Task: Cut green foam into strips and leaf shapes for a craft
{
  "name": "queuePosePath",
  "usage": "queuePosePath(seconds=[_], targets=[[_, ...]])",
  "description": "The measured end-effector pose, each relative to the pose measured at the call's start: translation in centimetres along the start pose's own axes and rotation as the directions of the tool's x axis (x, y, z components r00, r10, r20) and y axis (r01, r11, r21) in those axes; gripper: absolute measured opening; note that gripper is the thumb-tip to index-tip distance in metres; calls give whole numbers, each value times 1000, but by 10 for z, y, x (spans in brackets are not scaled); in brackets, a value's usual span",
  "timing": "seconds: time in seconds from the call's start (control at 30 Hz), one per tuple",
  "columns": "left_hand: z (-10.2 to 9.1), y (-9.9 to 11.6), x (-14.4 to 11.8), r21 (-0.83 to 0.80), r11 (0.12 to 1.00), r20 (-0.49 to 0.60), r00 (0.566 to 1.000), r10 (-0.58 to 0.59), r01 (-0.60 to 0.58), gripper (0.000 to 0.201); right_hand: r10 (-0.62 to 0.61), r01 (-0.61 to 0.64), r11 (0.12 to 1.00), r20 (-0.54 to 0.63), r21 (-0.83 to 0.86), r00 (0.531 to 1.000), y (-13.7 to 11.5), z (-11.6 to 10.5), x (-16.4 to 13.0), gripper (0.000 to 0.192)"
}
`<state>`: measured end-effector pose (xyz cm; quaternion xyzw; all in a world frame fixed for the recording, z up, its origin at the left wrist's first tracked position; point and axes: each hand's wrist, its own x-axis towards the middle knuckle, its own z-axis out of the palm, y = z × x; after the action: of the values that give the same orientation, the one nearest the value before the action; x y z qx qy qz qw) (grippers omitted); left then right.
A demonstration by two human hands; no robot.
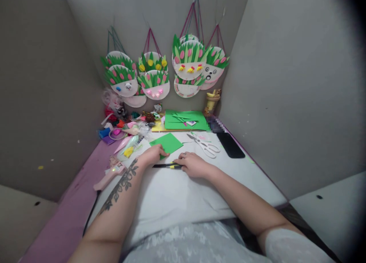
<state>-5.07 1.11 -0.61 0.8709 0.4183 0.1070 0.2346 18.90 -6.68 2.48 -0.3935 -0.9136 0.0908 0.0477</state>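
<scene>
One green paper [166, 142] lies on the desk [177, 194] under the left hand [153, 155] — fingers flat on it. The right hand [193, 164] — fingers curled — grips one black-and-yellow knife [166, 165] just below.

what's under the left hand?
The left hand presses on a green sheet, which lies on white paper. The black-yellow tool lies beside it, at the right hand. The sheet's near corner is covered.
</scene>
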Motion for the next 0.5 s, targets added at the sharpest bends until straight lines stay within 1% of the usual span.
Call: queuePosePath(seconds=[0.13,0.23,0.27,0.33,0.4,0.43,0.47,0.5], targets=[[1,-2,-1,27,999,12,999,31,-31,30,-64,63,995,9,73,998,5,1,0,45],[0,0,-4,-32,999,-8,999,42,-42,29,-122,121,981,-2,149,993,15,0,-5,48],[-3,3,-5,-60,997,-39,998,39,-41,29,-137,137,975,-11,173,990,19,-1,-7,49],[-13,16,-8,-119,992,-149,988,33,-51,27,-136,141,968,-37,209,990,26,-3,-12,50],[-28,37,-13,-184,979,-333,943,24,-90,26,-84,98,969,-71,228,994,33,-4,-18,50],[-37,52,-17,-227,965,-421,907,23,-130,26,-44,64,971,-90,232,995,36,-4,-20,50],[-44,68,-24,-275,940,-499,866,40,-202,27,-1,26,972,-110,233,994,40,-4,-22,50],[-49,85,-33,-318,896,-579,812,76,-311,29,42,-11,973,-127,233,991,44,-4,-23,49]])
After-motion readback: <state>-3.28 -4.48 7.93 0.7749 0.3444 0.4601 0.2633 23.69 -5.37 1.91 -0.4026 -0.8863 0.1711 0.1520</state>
